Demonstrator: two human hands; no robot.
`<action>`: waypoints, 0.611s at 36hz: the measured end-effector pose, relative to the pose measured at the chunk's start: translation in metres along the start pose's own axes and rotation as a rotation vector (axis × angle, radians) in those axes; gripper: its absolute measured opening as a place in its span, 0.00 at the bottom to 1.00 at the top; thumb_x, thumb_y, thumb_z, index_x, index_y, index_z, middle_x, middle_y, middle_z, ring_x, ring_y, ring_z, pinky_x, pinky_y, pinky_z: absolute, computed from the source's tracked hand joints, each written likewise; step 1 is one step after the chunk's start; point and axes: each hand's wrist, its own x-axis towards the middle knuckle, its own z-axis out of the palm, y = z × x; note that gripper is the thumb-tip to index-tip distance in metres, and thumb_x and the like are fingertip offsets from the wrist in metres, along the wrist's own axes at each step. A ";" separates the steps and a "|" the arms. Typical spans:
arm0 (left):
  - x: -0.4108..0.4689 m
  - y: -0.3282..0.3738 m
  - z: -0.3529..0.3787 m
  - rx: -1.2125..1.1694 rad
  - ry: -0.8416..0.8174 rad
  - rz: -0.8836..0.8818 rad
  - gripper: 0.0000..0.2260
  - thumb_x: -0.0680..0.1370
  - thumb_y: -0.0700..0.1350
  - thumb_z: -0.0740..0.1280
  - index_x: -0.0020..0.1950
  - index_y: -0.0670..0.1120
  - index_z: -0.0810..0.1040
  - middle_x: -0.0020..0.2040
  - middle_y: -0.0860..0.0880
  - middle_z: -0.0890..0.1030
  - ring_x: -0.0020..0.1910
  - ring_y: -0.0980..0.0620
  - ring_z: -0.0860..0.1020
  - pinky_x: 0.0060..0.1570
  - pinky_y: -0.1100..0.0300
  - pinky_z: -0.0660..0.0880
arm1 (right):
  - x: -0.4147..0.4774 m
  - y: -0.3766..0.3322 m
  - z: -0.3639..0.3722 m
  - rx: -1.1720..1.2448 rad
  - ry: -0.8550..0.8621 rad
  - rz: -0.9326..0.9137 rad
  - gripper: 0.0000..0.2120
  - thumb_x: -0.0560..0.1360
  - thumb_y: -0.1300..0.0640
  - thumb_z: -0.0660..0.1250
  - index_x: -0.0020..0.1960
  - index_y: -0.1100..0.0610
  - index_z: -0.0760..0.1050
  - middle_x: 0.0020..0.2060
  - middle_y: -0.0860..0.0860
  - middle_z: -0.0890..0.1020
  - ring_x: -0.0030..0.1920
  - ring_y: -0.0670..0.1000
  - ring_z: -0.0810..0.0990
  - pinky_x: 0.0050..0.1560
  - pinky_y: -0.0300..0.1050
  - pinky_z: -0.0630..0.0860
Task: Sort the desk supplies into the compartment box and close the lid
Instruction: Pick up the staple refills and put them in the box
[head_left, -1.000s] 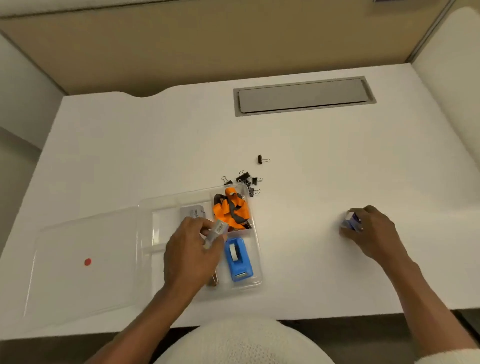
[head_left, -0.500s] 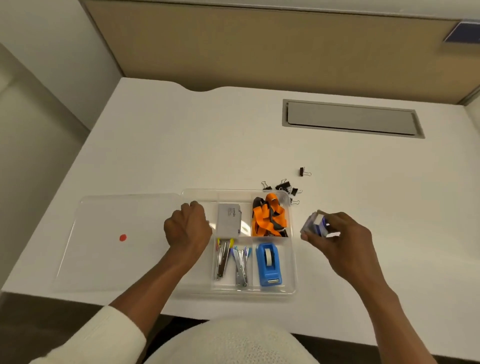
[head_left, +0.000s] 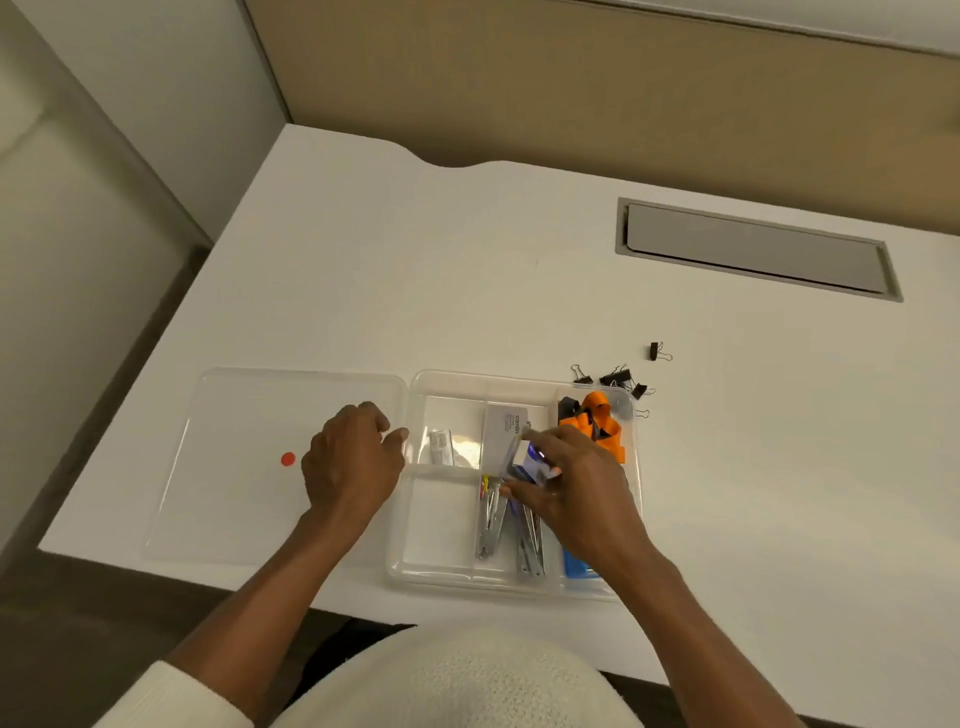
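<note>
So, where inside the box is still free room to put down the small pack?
Free: the near-left compartment, bordered by the box wall and the staplers. The far-left one holds only a small packet. Crowded: the middle, under the right hand, and the orange lanyard corner.

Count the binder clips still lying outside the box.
5 at least: one lone clip farthest back on the desk, four in a cluster beside the box's far right corner. Overlap there may hide more.
</note>
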 end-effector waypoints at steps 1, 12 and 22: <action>0.001 -0.004 0.000 -0.059 -0.034 -0.010 0.09 0.79 0.52 0.73 0.46 0.48 0.83 0.45 0.51 0.86 0.44 0.44 0.85 0.37 0.55 0.77 | 0.009 -0.006 0.005 -0.005 -0.008 -0.044 0.27 0.72 0.47 0.77 0.68 0.55 0.78 0.55 0.50 0.82 0.50 0.50 0.80 0.49 0.42 0.79; 0.010 -0.021 0.006 -0.301 -0.204 -0.046 0.09 0.80 0.52 0.73 0.43 0.49 0.84 0.38 0.52 0.86 0.38 0.52 0.84 0.41 0.55 0.83 | 0.102 -0.028 0.059 -0.258 -0.223 -0.263 0.21 0.73 0.53 0.76 0.64 0.58 0.78 0.54 0.55 0.80 0.50 0.58 0.81 0.51 0.52 0.79; 0.015 -0.029 0.007 -0.319 -0.290 -0.070 0.13 0.80 0.57 0.71 0.43 0.49 0.84 0.39 0.52 0.86 0.39 0.50 0.85 0.47 0.49 0.85 | 0.119 -0.024 0.076 -0.276 -0.405 -0.294 0.18 0.74 0.53 0.76 0.60 0.60 0.82 0.51 0.58 0.84 0.49 0.58 0.82 0.51 0.55 0.79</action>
